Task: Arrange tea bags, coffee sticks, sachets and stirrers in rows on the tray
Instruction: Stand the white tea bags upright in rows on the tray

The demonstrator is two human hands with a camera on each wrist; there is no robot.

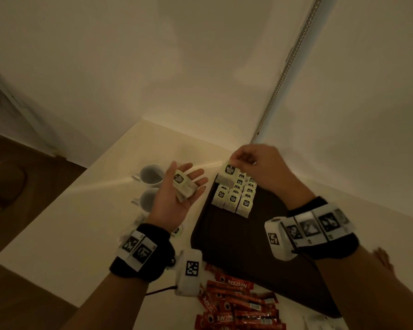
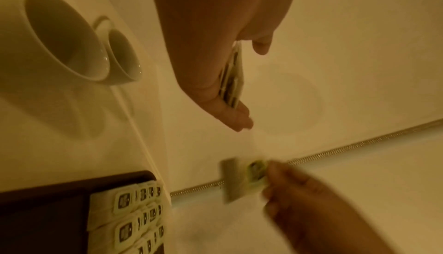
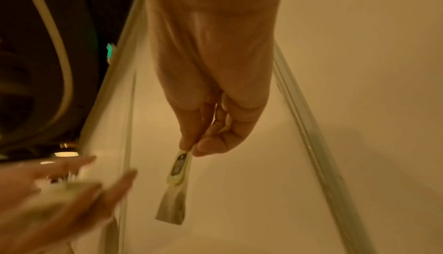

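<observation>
Tea bag in hand: we see our right hand (image 1: 255,163) pinching one tea bag (image 3: 176,188) by its labelled top edge, thumb against fingertips (image 3: 187,144); the bag hangs below the pinch, long axis roughly vertical, over the far left corner of the tray (image 1: 236,234).
Rows so far: tea bags on the tray (image 1: 236,194) lie in three overlapping rows at the far end, labels up, rows running toward the wall.
Key relation: the held bag sits just past the far end of the leftmost, shorter row; we judge it goes down there, long axis matching its neighbours, label toward us.
Spare bags: our left hand (image 1: 177,194) is palm up, fingers straight, with a few more tea bags (image 1: 185,186) lying loose on it, just left of the tray.
Nearer hand: right hand is nearer the rows; left only feeds.
Coffee sticks: red sticks (image 1: 236,303) piled on the table (image 1: 57,234) near us, not yet on the tray.
Around: two white cups (image 1: 150,184) left of the left hand, on the table.
Stirrers, sachets: cannot tell.
</observation>
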